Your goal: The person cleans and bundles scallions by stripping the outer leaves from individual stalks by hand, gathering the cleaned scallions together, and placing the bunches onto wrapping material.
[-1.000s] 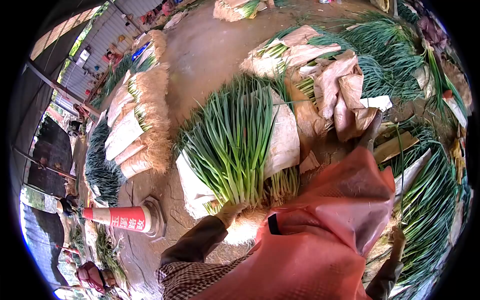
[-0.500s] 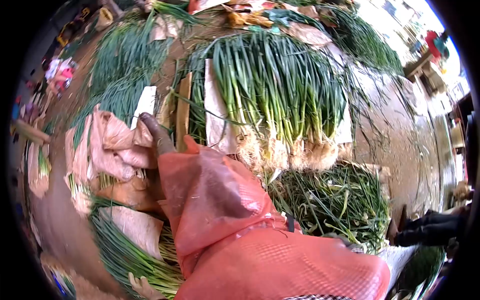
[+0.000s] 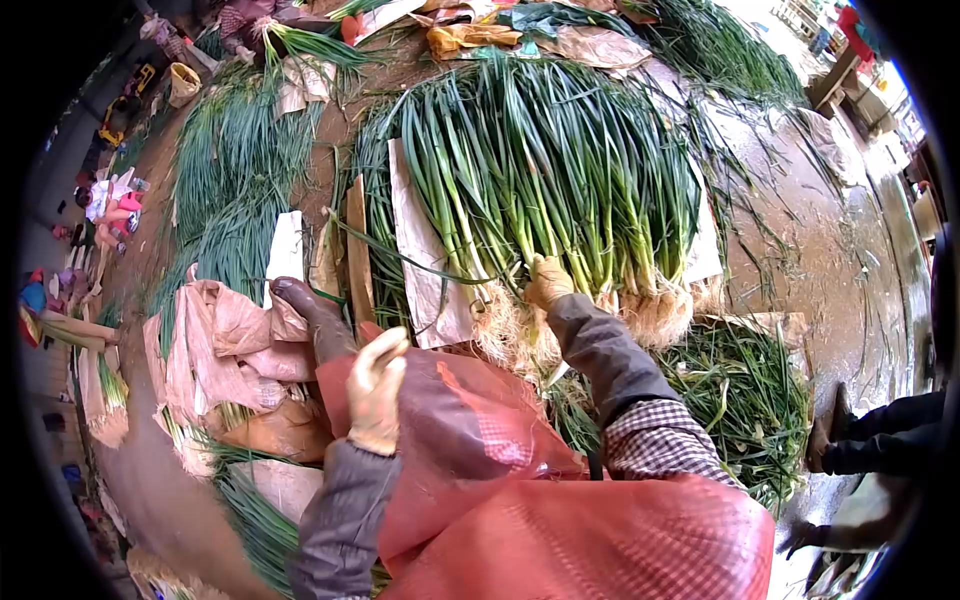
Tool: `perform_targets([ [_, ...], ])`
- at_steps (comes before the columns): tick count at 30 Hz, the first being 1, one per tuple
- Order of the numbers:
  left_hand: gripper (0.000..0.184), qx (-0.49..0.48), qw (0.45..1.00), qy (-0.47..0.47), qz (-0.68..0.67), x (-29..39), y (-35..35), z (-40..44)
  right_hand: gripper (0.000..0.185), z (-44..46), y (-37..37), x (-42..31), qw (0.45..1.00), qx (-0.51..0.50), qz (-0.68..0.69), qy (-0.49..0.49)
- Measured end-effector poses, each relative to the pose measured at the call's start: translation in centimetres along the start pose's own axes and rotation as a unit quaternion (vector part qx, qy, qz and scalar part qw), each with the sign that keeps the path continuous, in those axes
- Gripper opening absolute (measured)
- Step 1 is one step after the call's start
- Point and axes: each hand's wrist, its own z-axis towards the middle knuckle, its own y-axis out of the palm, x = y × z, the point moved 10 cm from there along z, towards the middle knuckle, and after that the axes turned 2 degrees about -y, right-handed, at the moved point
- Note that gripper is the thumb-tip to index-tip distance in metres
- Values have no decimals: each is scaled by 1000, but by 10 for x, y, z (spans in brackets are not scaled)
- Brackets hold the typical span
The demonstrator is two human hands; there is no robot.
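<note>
A wide row of green onions with long green leaves lies on the floor in front of me, white roots toward me. My right hand, in a yellowish work glove, is closed around green onion stalks just above the roots. How many stalks are in it I cannot tell. My left hand, gloved too, is raised in front of the red apron. Its fingers are extended and slightly bent, and nothing shows in them. A pale sack sheet lies partly under the row's left end.
Loose trimmed leaves are heaped at right. Crumpled pinkish sacks lie by my boot at left. A wooden board stands left of the row. More onion bunches lie behind. Another person's dark-clad legs show at right.
My right hand has come forward from beside the apron and taken hold of green onion stalks. My left hand has risen from the lower left to in front of the apron.
</note>
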Motion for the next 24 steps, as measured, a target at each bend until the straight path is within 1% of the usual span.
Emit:
perform_targets([
  [1,35,-28,999,-33,-4,-21,15,27,26,5,-1,10,999,-12,23,19],
  [2,35,-44,993,-107,5,-49,27,51,24,8,11,46,991,-24,121,44],
  [4,32,-63,969,-236,24,-108,45,89,22,5,-3,67,973,-17,220,67],
  [5,29,-68,953,-292,35,-139,52,104,23,-11,-40,51,973,0,222,67],
  [6,25,-87,941,-321,57,-174,56,121,26,-18,-49,46,974,-14,197,108],
  [7,21,-136,937,-305,100,-210,62,140,29,-32,-56,26,948,-87,229,205],
  [8,18,-226,939,-194,173,-240,73,160,39,-36,-27,23,909,-91,351,204],
  [9,14,-253,938,-138,195,-263,81,167,50,-44,-21,-15,882,-166,390,208],
  [10,7,-94,912,-385,111,-303,69,152,54,-44,-8,-39,868,-192,410,204],
  [11,5,-47,936,-347,40,-302,79,155,50,-42,15,-42,898,-99,391,177],
  [12,5,-45,936,-347,39,-295,87,153,53,-33,56,-50,837,-121,512,150],
  [13,6,-56,948,-314,-7,-268,101,154,58,-26,76,-57,761,-138,623,120],
  [15,16,-83,960,-248,-99,-200,131,150,60,-29,22,-60,751,-154,612,196],
  [17,27,-121,932,-259,-223,-143,171,126,62,-28,-66,-37,791,-12,590,163],
  [18,36,-134,923,-286,-221,-126,186,110,67,-31,-99,-23,805,-15,570,163],
  [19,43,-139,928,-280,-206,-125,196,99,66,-38,-146,-23,813,31,557,168],
  [20,45,-137,933,-271,-194,-129,202,87,63,-41,-172,-2,805,84,572,134],
  [21,48,-134,939,-261,-182,-133,205,75,62,-44,-190,24,811,102,565,107],
  [22,48,-124,932,-292,-177,-159,204,64,57,-50,-203,59,837,123,519,118],
  [23,45,-150,914,-309,-216,-189,201,50,51,-58,-213,93,911,151,367,108],
  [24,44,-148,899,-333,-242,-194,196,32,46,-67,-223,126,956,183,201,112],
])
